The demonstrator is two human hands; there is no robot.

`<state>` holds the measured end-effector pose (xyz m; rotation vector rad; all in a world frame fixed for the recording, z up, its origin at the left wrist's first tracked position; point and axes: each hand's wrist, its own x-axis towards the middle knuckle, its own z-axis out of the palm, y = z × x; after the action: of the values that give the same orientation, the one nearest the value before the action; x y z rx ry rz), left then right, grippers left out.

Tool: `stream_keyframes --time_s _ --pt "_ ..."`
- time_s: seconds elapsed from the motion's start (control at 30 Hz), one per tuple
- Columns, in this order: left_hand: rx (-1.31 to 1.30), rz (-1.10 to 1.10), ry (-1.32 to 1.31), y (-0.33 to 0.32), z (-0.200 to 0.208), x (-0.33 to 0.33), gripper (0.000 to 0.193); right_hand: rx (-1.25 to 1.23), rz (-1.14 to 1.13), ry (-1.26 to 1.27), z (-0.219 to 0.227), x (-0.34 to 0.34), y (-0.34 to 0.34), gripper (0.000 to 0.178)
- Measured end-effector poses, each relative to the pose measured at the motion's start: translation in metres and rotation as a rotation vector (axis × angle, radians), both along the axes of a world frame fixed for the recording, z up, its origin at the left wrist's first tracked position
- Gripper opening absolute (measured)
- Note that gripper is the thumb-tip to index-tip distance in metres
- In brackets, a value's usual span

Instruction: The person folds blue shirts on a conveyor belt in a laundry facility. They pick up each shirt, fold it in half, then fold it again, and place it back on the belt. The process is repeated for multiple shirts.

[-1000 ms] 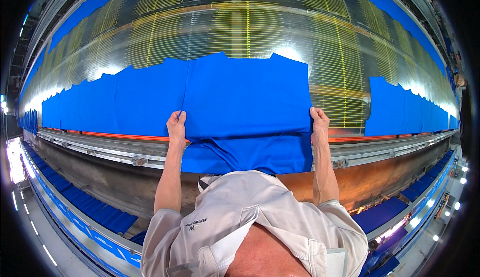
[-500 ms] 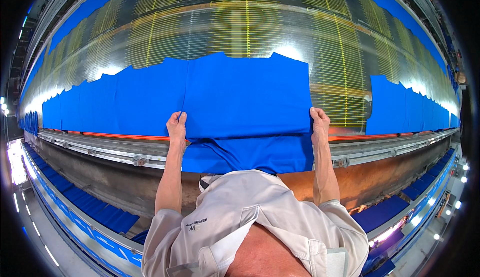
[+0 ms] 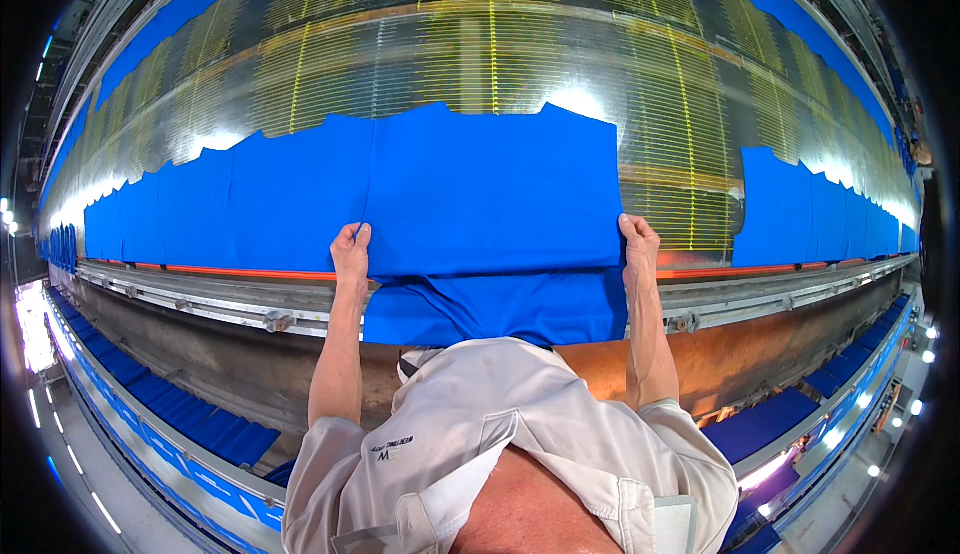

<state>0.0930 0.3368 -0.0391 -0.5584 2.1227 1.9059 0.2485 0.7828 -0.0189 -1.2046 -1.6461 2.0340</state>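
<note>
A cut panel of blue fabric (image 3: 490, 189) lies on the long table in front of me, its lower part folding over the table's near edge toward my body. My left hand (image 3: 351, 252) pinches its left edge, beside the neighbouring blue panel. At the opposite edge, my right hand (image 3: 640, 242) grips the fabric between thumb and fingers. The panel looks smooth on the table, while the hanging part (image 3: 500, 309) is creased. Its far edge has a shallow notch between two raised corners.
More blue panels (image 3: 230, 204) lie side by side to the left, and others (image 3: 815, 219) lie farther right. Yellow lines mark the table surface (image 3: 680, 154). A metal rail (image 3: 240, 312) runs along the near edge. Behind me, dark blue pieces (image 3: 190, 409) rest along another table.
Almost nothing differs. Both hands keep their hold at the panel's side edges, and the fabric stays in place.
</note>
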Motion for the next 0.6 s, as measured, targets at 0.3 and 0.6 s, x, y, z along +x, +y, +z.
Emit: stream_keyframes --time_s 0.3,0.6 --pt "-0.01 -0.016 -0.001 0.001 0.005 0.0 0.019 -0.015 0.004 0.01 -0.002 0.001 0.002 0.019" --pt "-0.737 -0.282 0.0 0.018 0.058 -0.002 0.028 0.529 0.108 -0.251 0.006 -0.007 -0.003 0.024"
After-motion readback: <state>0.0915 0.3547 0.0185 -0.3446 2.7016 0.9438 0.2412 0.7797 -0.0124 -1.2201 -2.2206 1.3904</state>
